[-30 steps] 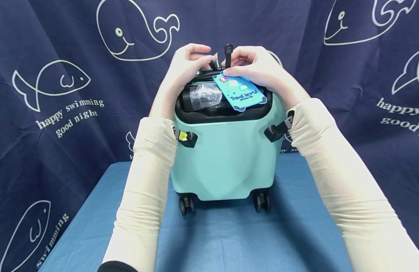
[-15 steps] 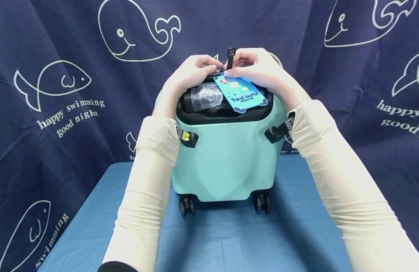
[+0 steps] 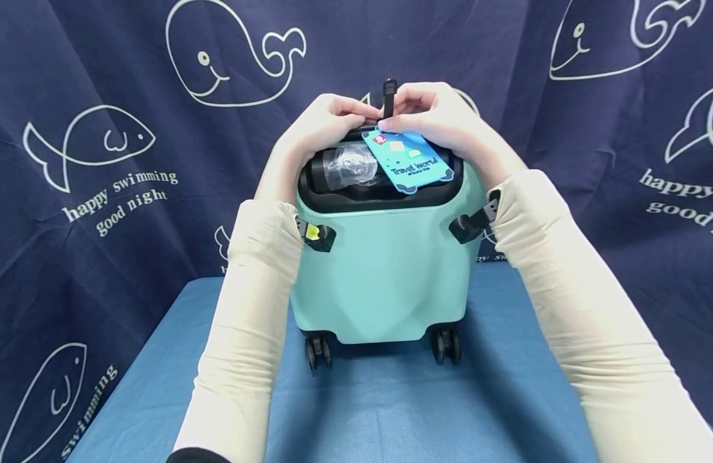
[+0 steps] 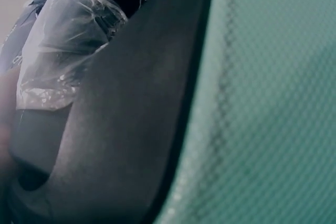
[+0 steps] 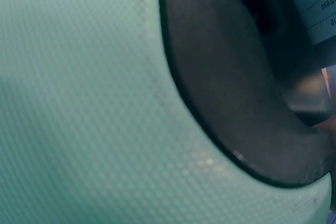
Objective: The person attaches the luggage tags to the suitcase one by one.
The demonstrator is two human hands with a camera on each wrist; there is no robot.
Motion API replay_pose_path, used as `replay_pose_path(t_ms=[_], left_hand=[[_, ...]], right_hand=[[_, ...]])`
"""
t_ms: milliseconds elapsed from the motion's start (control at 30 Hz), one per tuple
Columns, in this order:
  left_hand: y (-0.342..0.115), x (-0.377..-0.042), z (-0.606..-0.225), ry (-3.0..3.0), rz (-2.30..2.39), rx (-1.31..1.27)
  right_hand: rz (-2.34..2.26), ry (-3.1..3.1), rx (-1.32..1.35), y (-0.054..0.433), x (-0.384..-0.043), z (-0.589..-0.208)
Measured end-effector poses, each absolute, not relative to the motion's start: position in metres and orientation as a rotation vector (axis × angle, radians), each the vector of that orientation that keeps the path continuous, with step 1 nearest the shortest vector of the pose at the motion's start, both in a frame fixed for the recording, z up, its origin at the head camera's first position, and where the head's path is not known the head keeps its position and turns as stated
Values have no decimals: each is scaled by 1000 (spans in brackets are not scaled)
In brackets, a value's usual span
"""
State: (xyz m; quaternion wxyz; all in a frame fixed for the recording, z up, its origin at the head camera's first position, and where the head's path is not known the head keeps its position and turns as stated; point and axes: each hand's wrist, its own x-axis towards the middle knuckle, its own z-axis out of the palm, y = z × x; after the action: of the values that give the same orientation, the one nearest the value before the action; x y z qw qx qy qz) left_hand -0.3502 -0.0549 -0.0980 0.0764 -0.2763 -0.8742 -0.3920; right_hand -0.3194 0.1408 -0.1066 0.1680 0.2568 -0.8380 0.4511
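A mint-green suitcase [image 3: 385,270] stands upright on its wheels, facing me. From the black strap [image 3: 389,99] at its top hangs a blue luggage tag [image 3: 414,166] printed "Travel World". My right hand [image 3: 443,116] pinches the strap just above the tag, the buckle end poking up past the fingers. Meeting it from the left, my left hand [image 3: 324,125] pinches at the strap's other end, which its fingers mostly hide. Clear plastic film [image 3: 353,164] wraps the black side handle below. The wrist views show mostly the suitcase shell [image 5: 79,103] and its black handle recess [image 4: 126,103].
The suitcase's black wheels [image 3: 445,344] rest on a table with a blue cloth [image 3: 379,411]. A navy curtain [image 3: 356,38] with white whale and fish drawings hangs close behind it.
My left hand has moved right and slightly down, its fingers now meeting the right hand's at the strap. The right hand, tag and suitcase stay nearly in place.
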Motion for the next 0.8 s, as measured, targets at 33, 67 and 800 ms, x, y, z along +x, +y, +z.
replay_pose_path(t_ms=[33, 67, 800], left_hand=[[-55, -350, -98, -2607, -1198, -807], [-55, -350, -99, -2595, -1225, -782], [-55, -351, -106, -2297, -1614, -845]], right_hand=[[1280, -2386, 724, 141, -319, -106], [1275, -2389, 717, 141, -319, -106], [1345, -2324, 727, 141, -319, -108]])
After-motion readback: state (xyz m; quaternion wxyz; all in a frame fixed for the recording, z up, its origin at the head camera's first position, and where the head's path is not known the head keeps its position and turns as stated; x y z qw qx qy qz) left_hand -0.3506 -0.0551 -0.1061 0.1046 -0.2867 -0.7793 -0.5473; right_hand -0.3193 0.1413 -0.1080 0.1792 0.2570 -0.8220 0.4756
